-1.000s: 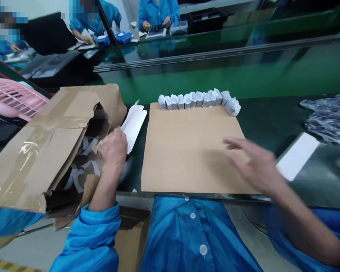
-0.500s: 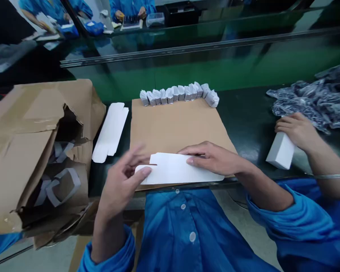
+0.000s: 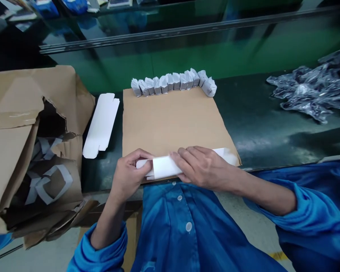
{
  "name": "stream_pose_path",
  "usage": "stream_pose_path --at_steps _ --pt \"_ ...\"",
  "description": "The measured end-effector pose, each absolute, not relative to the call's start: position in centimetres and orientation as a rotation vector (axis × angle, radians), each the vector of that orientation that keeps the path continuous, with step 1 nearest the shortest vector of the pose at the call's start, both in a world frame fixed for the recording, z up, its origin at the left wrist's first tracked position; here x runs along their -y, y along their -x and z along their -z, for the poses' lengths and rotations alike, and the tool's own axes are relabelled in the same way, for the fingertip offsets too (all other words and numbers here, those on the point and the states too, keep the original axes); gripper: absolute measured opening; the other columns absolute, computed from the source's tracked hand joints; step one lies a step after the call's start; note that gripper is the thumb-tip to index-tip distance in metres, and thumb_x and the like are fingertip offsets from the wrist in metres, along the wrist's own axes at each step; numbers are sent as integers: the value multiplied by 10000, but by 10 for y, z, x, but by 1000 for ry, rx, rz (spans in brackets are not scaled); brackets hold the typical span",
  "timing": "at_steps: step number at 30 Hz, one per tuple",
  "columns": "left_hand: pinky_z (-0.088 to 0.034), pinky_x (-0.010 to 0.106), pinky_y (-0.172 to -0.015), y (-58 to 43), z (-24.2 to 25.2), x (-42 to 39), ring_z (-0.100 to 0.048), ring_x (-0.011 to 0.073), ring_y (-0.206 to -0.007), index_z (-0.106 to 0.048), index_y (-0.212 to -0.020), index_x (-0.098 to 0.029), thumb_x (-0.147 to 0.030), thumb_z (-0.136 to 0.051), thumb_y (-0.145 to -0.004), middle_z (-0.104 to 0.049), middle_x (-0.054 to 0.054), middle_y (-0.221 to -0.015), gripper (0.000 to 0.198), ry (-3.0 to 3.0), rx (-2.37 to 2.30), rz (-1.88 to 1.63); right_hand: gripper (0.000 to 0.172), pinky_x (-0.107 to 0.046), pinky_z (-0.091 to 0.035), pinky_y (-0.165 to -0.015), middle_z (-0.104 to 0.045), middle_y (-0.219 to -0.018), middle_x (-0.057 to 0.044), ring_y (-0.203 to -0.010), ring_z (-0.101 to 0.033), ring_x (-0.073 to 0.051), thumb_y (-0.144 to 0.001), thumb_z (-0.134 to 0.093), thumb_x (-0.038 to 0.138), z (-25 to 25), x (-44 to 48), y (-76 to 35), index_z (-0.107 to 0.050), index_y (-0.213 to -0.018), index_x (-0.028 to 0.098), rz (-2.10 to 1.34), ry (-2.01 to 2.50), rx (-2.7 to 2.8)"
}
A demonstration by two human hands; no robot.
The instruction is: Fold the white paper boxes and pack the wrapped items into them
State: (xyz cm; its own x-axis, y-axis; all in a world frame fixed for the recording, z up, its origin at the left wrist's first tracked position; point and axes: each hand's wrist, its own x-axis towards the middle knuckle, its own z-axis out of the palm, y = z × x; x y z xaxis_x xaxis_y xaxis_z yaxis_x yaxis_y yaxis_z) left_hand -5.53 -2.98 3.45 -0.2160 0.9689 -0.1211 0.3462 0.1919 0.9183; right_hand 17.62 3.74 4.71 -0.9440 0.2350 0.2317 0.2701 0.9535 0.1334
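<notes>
Near the front edge of the single cardboard sheet (image 3: pixel 172 121), one white carton (image 3: pixel 163 167) is held; its left end is pinched between thumb and fingers of the left hand (image 3: pixel 132 172), and its middle is wrapped by the curled fingers of the right hand (image 3: pixel 201 166); it is judged to be light, thin card, stiff along its folds but easily creased, best taken by its edges and end flaps; from left to right are counted one torn brown box (image 3: pixel 11 90), whose paper strips (image 3: pixel 65 176) are too tangled to be numbered; one flat white blank (image 3: pixel 101 124); apparently twelve wrapped bundles (image 3: pixel 176 81), lined up along the sheet's far edge; one heap of clear plastic (image 3: pixel 303 90), whose pieces cannot be told apart
</notes>
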Motion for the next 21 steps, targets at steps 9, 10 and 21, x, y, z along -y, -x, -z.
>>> stream_pose_path --at_steps 9,10,21 --pt "-619 359 -795 17 -27 45 -728 216 -958 -562 -1305 -232 -424 -580 -932 -731 79 -1125 420 -1258 -1406 -1840 432 -393 -597 -760 -714 -1106 -203 -930 -705 -279 -972 -526 315 -38 -51 -178 -526 -1313 50 200 806 2395" --pt "-597 396 -882 3 -22 44 -684 251 -1097 -499 -1377 -237 -473 -620 -897 -673 108 -1259 549 -1308 -1370 -1845 438 -392 -596 -767 -712 -1106 -211 -942 -703 -282 -968 -529 295 -34 -46 -173 -513 -1317 30 227 810 2339" --pt "-545 331 -840 8 -14 27 -638 216 -1029 -554 -1225 -213 -452 -720 -781 -615 75 -1185 530 -1531 -1775 -1626 384 -319 -548 -834 -662 -1070 -70 -938 -621 -155 -931 -629 333 -57 -52 -157 -610 -1284 182 -1066 561 2202"
